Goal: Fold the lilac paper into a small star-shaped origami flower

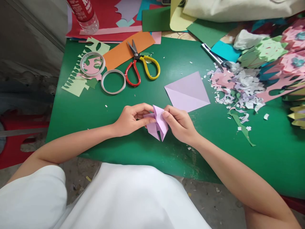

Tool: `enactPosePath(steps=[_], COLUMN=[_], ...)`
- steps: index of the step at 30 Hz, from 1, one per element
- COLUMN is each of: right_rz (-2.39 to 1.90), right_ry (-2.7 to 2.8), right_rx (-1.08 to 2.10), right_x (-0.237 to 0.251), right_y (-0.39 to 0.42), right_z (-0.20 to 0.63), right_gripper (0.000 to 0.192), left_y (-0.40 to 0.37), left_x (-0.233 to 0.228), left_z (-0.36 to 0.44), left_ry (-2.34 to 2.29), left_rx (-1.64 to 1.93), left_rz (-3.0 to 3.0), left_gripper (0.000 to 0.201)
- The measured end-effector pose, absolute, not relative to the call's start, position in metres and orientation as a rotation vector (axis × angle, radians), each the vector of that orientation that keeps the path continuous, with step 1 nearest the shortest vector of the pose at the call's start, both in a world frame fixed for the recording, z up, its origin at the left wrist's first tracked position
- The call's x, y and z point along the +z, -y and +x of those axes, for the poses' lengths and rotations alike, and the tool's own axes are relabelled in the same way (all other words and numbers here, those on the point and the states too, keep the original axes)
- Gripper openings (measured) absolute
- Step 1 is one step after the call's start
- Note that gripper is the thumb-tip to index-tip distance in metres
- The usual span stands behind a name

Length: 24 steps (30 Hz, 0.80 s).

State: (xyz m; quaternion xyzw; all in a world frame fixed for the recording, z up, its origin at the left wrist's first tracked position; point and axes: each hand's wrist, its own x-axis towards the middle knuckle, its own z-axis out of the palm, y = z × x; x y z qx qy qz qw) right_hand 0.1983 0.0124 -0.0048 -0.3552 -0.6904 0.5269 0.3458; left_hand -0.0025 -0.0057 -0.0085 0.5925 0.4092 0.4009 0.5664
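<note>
A folded piece of lilac origami paper (161, 122) is held over the near part of the green table, its pointed flaps partly spread. My left hand (134, 119) grips its left side between thumb and fingers. On the other side, my right hand (179, 123) pinches the right edge, thumb on top. Just beyond my right hand lies a lilac paper square (188, 90) with a diagonal crease. Scissors (137, 58) with one red and one yellow handle rest half open past my left hand, partly on an orange paper strip (119, 54).
Two tape rolls (113, 81) lie left of the scissors by cut green paper (76, 86). A bottle (87, 19) stands at the back left. White and pink scraps (247, 82), a metal tool (214, 55) and folded paper flowers (264, 52) crowd the right.
</note>
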Motion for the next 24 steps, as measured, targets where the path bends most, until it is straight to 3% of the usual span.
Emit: enactPosePath(steps=[4,18,24], right_rz=[-0.887,-0.772,-0.812], right_ry=[1.837,2.086,2.11], right_rx=[1.354,1.171,1.2], right_x=[-0.0058,-0.0066,-0.0054], right_y=[-0.0124,-0.0118,-0.0095], right_z=[0.1986,0.1965,0.1976], right_gripper=[0.043,0.034,0.032], left_y=[0.0059,0.0054,0.0088], left_x=[-0.007,-0.0073,-0.0104], left_z=[-0.0019,-0.0046,-0.0039], left_ry=[-0.941,-1.123,-1.129], left_rx=[0.98,1.07,1.226], left_rz=[1.422,1.734,2.095], left_gripper=[0.015,0.007,0.013])
